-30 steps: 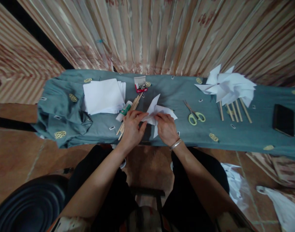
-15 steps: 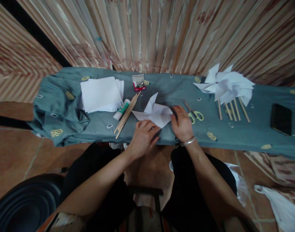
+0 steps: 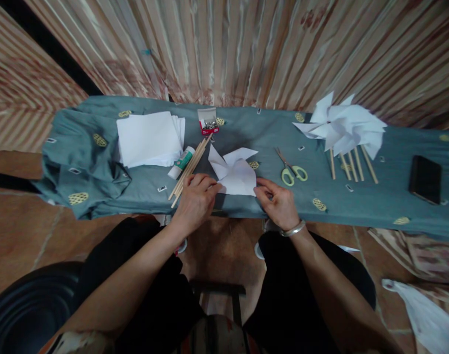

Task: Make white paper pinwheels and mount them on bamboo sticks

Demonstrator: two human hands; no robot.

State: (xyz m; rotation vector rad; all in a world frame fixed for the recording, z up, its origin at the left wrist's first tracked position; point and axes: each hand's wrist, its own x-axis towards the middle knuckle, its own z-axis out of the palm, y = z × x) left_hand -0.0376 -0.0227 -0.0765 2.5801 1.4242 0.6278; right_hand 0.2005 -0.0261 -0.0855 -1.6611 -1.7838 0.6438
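Observation:
A white paper pinwheel [image 3: 239,178] lies on the cloth in front of me, two of its pointed blades standing up at the far side. My left hand [image 3: 198,200] is closed, its fingertips pinching the near left corner of the paper. At the near right corner, my right hand [image 3: 278,202], with a silver bangle at the wrist, grips the edge between thumb and forefinger. Thin wooden sticks [image 3: 192,167] lie just beyond my left hand. Green-handled scissors [image 3: 291,172] rest with blades parted beyond my right hand.
A stack of white paper [image 3: 149,140], a glue stick [image 3: 181,163] and an open red box of small metal pins [image 3: 209,124] are on the left half of the cloth-covered table [image 3: 242,209]. Several paper pinwheels on sticks [image 3: 344,125] and a black phone [image 3: 426,179] lie to the right.
The pinwheel has been turned on the cloth. My left hand has moved left to its near left corner; my right hand has come down to the near right corner.

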